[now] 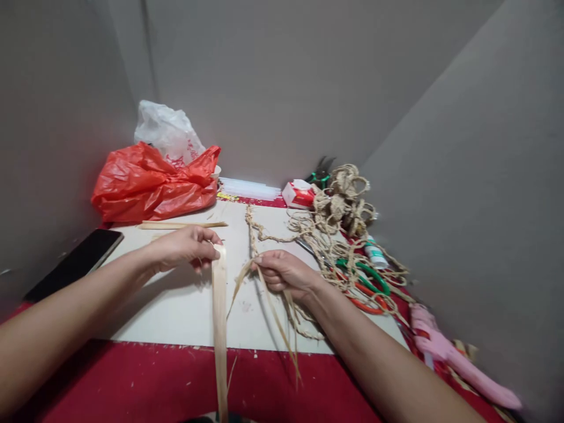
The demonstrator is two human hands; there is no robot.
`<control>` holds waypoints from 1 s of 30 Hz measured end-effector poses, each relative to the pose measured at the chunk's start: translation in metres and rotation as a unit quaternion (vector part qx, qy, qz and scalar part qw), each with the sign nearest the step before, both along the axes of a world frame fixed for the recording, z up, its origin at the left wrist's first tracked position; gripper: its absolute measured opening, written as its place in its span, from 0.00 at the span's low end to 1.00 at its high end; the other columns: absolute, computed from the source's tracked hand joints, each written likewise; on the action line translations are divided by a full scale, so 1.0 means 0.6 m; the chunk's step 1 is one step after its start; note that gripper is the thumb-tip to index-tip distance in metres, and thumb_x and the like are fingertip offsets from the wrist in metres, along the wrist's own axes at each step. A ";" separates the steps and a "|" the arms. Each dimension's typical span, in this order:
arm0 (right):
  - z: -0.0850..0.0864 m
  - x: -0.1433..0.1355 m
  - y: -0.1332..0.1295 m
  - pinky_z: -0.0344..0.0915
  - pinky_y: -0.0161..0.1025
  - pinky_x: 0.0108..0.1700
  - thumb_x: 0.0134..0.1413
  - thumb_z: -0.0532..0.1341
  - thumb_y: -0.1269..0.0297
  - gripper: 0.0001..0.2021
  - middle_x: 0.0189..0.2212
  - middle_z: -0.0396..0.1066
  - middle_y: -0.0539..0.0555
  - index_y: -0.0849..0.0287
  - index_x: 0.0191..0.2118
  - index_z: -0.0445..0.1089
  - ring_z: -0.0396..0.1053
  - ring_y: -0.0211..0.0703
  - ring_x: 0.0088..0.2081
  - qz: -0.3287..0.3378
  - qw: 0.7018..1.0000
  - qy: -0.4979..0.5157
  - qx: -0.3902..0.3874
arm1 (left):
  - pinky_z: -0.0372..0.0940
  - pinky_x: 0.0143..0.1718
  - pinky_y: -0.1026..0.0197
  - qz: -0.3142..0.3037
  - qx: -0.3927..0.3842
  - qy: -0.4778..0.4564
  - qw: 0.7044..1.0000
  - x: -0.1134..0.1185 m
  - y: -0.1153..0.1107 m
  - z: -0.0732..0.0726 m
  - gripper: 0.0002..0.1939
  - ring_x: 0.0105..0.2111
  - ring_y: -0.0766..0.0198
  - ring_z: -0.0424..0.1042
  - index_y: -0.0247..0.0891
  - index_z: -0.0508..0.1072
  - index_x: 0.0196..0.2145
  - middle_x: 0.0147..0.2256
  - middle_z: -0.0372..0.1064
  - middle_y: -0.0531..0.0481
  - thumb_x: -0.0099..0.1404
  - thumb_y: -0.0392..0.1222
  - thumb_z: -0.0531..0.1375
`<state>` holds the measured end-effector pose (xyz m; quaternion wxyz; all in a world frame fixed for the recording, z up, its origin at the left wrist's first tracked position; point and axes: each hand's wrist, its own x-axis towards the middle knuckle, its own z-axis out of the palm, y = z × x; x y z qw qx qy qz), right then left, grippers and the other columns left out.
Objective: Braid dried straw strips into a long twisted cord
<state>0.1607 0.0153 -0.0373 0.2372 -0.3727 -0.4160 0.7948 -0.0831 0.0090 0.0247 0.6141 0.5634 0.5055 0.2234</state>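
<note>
My left hand (194, 247) pinches the upper end of a long, flat, pale plant-fibre strip (219, 329), which hangs down past the front edge of the white board. Closed around the lower part of a braided straw cord (252, 238) is my right hand (282, 271). Loose fibre ends (277, 329) dangle below its fingers, and one curves off to the left. The cord's top lies on the white board (167, 317), with a thin side strand running right. A gap separates the two hands.
Twine coils (348, 205), green-handled scissors (374, 276) and orange handles (368, 305) crowd the right. A pink glue gun (458, 358) lies beyond. At back left sits a red plastic bag (154, 185); a black phone (79, 258) is below it. Clear sticks (249, 189) lie at the back.
</note>
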 end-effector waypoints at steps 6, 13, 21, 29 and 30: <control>-0.001 0.003 0.003 0.34 0.27 0.14 0.43 0.67 0.56 0.16 0.10 0.47 0.38 0.65 0.27 0.67 0.38 0.24 0.12 -0.007 0.999 -0.024 0.034 | 0.59 0.17 0.69 -0.053 -0.059 -0.046 0.996 0.073 0.030 -0.063 0.12 0.14 0.73 0.61 0.32 0.67 0.24 0.15 0.64 0.54 0.51 0.44 0.64; -0.001 -0.002 0.001 0.36 0.29 0.12 0.41 0.67 0.54 0.17 0.09 0.50 0.39 0.62 0.23 0.63 0.41 0.25 0.10 -0.028 0.992 -0.088 0.090 | 0.58 0.15 0.69 -0.054 -0.077 -0.051 0.994 0.083 0.036 -0.079 0.09 0.14 0.73 0.61 0.32 0.68 0.21 0.15 0.63 0.53 0.51 0.39 0.64; 0.001 -0.007 -0.004 0.35 0.30 0.13 0.39 0.68 0.53 0.21 0.08 0.49 0.40 0.60 0.18 0.57 0.41 0.25 0.11 -0.034 0.981 -0.144 0.124 | 0.58 0.16 0.69 -0.068 -0.054 -0.036 0.996 0.090 0.030 -0.078 0.07 0.15 0.73 0.61 0.33 0.68 0.22 0.16 0.63 0.54 0.50 0.37 0.63; -0.002 -0.013 -0.010 0.35 0.31 0.15 0.40 0.67 0.56 0.20 0.10 0.50 0.41 0.60 0.18 0.56 0.42 0.25 0.12 -0.075 0.977 -0.148 0.132 | 0.54 0.18 0.68 -0.072 0.046 0.004 0.996 0.100 0.017 -0.084 0.05 0.15 0.72 0.58 0.35 0.66 0.22 0.16 0.61 0.56 0.52 0.37 0.59; 0.001 -0.014 -0.012 0.36 0.31 0.15 0.40 0.67 0.56 0.19 0.10 0.50 0.41 0.60 0.18 0.56 0.42 0.25 0.13 -0.081 0.977 -0.144 0.134 | 0.52 0.18 0.68 -0.065 0.083 0.021 0.994 0.102 0.012 -0.081 0.05 0.16 0.73 0.57 0.35 0.66 0.22 0.16 0.60 0.56 0.52 0.37 0.58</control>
